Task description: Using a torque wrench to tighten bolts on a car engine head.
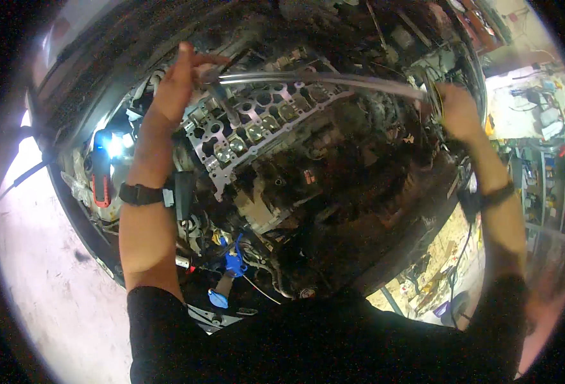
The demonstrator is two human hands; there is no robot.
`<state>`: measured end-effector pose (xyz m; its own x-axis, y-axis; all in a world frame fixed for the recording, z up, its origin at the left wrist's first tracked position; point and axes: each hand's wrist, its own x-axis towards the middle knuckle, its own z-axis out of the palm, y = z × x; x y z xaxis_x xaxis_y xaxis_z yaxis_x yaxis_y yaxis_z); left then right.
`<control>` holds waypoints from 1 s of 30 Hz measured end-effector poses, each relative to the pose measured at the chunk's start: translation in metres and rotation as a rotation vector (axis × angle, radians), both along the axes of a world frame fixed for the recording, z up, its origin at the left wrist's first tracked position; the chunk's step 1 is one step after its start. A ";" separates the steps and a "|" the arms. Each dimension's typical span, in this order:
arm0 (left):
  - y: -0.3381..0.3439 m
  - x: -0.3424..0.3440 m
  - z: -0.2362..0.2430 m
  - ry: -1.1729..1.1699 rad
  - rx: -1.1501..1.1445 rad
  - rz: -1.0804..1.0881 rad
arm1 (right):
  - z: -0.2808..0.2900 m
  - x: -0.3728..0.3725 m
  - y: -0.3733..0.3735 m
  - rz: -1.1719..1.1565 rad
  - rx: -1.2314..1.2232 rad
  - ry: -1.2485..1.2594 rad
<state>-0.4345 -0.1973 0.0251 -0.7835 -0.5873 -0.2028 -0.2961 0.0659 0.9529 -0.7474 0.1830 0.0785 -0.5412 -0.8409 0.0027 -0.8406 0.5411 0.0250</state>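
One long silver metal wrench (321, 78) spans above one silver-grey metal cylinder head (255, 150), with one cylindrical metal extension (225, 102) descending from its left end. The right hand (458, 114) is clenched around the wrench's right end; the left hand (179, 86) is spread at the opposite end, contact unclear. Outward are two blue plastic caps (234, 264) and one red-and-black lit work lamp (101, 182).

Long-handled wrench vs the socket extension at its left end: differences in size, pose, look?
Size: the long-handled wrench is far longer; the socket extension is short.
Pose: the wrench runs left to right; the extension slants down toward the cylinder head.
Look: the wrench shines brighter; the extension is duller grey.
Shared: both look metallic.
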 end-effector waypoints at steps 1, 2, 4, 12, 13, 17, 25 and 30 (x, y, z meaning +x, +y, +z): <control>0.001 0.001 0.005 -0.043 -0.053 0.036 | -0.004 -0.019 -0.022 0.033 -0.027 0.040; 0.000 0.002 0.011 -0.085 -0.111 0.075 | -0.008 -0.044 -0.045 0.079 -0.001 0.096; -0.005 0.003 0.011 -0.099 -0.224 0.173 | -0.019 -0.081 -0.080 0.234 -0.003 0.260; -0.026 0.000 -0.023 -0.105 -0.164 0.208 | -0.041 -0.106 -0.182 0.345 0.010 -0.169; -0.028 0.000 -0.026 -0.091 -0.185 0.210 | -0.045 -0.110 -0.184 0.379 -0.019 -0.177; -0.021 -0.013 -0.037 -0.071 -0.249 0.245 | -0.063 -0.125 -0.197 0.401 -0.029 -0.152; -0.021 -0.018 -0.046 -0.050 -0.135 0.255 | -0.095 -0.139 -0.235 -0.150 -0.391 -0.723; -0.043 -0.012 -0.066 -0.035 -0.158 0.354 | -0.092 -0.123 -0.285 0.006 -0.164 -0.012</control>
<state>-0.4462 -0.2399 -0.0405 -0.5211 -0.8462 -0.1117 -0.3594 0.0989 0.9279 -0.8700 -0.1022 -0.0135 -0.5372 -0.8327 0.1338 -0.8434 0.5323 -0.0734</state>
